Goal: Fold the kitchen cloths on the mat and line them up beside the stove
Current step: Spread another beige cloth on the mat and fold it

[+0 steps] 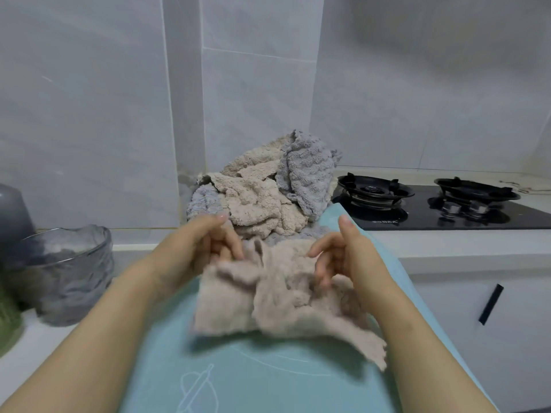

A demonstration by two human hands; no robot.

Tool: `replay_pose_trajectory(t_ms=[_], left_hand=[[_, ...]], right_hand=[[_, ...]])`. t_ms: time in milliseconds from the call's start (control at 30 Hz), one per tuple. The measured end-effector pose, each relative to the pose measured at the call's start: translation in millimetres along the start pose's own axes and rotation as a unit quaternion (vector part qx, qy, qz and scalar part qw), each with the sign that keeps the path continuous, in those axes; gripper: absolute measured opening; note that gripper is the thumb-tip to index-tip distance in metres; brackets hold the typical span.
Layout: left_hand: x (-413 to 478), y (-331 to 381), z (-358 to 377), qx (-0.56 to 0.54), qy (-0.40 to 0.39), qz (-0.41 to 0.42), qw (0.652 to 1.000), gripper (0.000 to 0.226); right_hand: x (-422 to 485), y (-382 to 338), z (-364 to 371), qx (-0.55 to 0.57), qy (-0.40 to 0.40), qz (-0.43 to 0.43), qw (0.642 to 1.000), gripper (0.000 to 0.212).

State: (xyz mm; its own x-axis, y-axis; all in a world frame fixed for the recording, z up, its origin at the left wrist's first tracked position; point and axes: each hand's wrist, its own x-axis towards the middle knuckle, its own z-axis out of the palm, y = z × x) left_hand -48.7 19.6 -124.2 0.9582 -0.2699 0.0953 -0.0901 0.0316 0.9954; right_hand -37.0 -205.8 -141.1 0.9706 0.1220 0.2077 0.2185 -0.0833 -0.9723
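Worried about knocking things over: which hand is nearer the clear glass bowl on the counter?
Left. The left hand grips the beige terry cloth to the right of the clear glass bowl; the right hand holds the cloth's far side, nearer the black gas stove.

No legible text anywhere. stove (465, 217): small white mark on the front edge of the glass top, below the left burner (372, 190), too blurred to read. mat (253, 380): only a white line drawing of a rolling pin (197, 388) plus curved lines
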Motion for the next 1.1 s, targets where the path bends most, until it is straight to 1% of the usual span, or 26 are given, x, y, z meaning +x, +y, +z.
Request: replay_pose_trajectory(t_ms=[33, 67, 100, 133, 167, 200, 233, 267, 300, 367, 400, 500, 633, 700, 733, 767, 833, 867, 900, 967, 1000, 1033, 1067, 1100], left_hand=[[2.9, -2.7, 2.2, 0.049, 0.004, -0.024, 0.998, 0.048], [6.9, -6.0, 5.3, 0.112, 0.024, -0.036, 0.993, 0.053], [11.2, -10.0, 9.3, 0.193, 0.058, -0.034, 0.979, 0.048], [16.7, -16.5, 9.8, 0.297, 0.102, -0.015, 0.949, 0.038], [21.1, -23.6, 8.4, 0.405, 0.133, 0.013, 0.905, 0.026], [22.0, -28.5, 8.9, 0.478, 0.144, 0.025, 0.866, 0.019], [22.9, -33.2, 9.3, 0.515, 0.132, 0.017, 0.847, 0.023], [23.9, -37.1, 9.7, 0.525, 0.103, 0.003, 0.845, 0.032], [24.6, -40.3, 10.7, 0.519, 0.074, -0.008, 0.851, 0.041], [23.0, -40.9, 18.0, 0.521, 0.039, -0.021, 0.853, 0.053], [22.7, -41.3, 20.9, 0.53, 0.029, -0.026, 0.847, 0.054], [22.9, -39.8, 25.4, 0.565, 0.029, -0.038, 0.824, 0.046], [18.7, -31.8, 25.7, 0.602, 0.033, -0.037, 0.797, 0.026], [13.6, -24.8, 23.7, 0.609, 0.081, -0.011, 0.789, 0.017], [11.7, -20.9, 21.4, 0.612, 0.128, 0.011, 0.78, 0.013], [10.4, -17.2, 18.1, 0.615, 0.188, 0.037, 0.764, 0.012], [8.0, -9.9, 12.5, 0.626, 0.298, 0.075, 0.716, 0.015], [6.7, -7.9, 11.1, 0.627, 0.337, 0.087, 0.697, 0.016], [6.5, -7.9, 10.4, 0.624, 0.363, 0.097, 0.685, 0.017], [7.4, -11.2, 9.0, 0.627, 0.376, 0.101, 0.674, 0.016], [8.6, -13.8, 7.3, 0.638, 0.367, 0.083, 0.672, 0.016], [10.0, -16.5, 4.9, 0.651, 0.352, 0.054, 0.671, 0.017], [11.1, -18.4, 2.6, 0.658, 0.335, 0.024, 0.674, 0.018], [11.9, -20.3, 0.3, 0.657, 0.322, 0.002, 0.681, 0.018]], right_hand=[[1.8, 1.8, -1.4, -0.045, 0.054, 0.003, 0.998, 0.051], [4.4, 6.2, -3.8, -0.123, 0.106, 0.005, 0.987, 0.04], [7.7, 11.8, -7.1, -0.212, 0.14, 0.006, 0.967, 0.03], [9.2, 16.0, -9.3, -0.284, 0.145, 0.013, 0.948, 0.021], [10.4, 19.9, -9.3, -0.346, 0.125, 0.036, 0.929, 0.017], [11.5, 23.4, -8.4, -0.404, 0.095, 0.059, 0.908, 0.025], [12.1, 25.6, -7.2, -0.453, 0.066, 0.082, 0.885, 0.038], [12.0, 26.1, -5.9, -0.49, 0.052, 0.094, 0.865, 0.047], [11.4, 25.1, -3.6, -0.513, 0.047, 0.095, 0.852, 0.052], [11.3, 26.0, -1.3, -0.53, 0.035, 0.089, 0.843, 0.055], [11.9, 28.1, -0.9, -0.529, 0.028, 0.089, 0.843, 0.054], [14.4, 32.2, -0.7, -0.504, 0.025, 0.09, 0.858, 0.05], [15.8, 35.8, 1.2, -0.478, 0.018, 0.057, 0.876, 0.029], [16.1, 36.5, 1.6, -0.46, 0.032, 0.028, 0.887, 0.022], [16.5, 35.8, 1.3, -0.453, 0.055, 0.004, 0.89, 0.02], [17.3, 34.4, 0.7, -0.451, 0.087, -0.023, 0.888, 0.02], [19.7, 30.5, -1.6, -0.447, 0.164, -0.068, 0.877, 0.02], [20.1, 28.4, -2.6, -0.44, 0.203, -0.087, 0.871, 0.019], [19.5, 25.7, -3.4, -0.428, 0.239, -0.105, 0.866, 0.019], [16.4, 21.8, -4.2, -0.413, 0.293, -0.129, 0.853, 0.018], [15.0, 21.8, -5.1, -0.419, 0.306, -0.128, 0.845, 0.018], [14.6, 23.2, -6.2, -0.436, 0.302, -0.11, 0.841, 0.018], [15.0, 25.7, -7.1, -0.46, 0.276, -0.076, 0.84, 0.018], [15.5, 28.1, -7.1, -0.48, 0.234, -0.035, 0.845, 0.017]])
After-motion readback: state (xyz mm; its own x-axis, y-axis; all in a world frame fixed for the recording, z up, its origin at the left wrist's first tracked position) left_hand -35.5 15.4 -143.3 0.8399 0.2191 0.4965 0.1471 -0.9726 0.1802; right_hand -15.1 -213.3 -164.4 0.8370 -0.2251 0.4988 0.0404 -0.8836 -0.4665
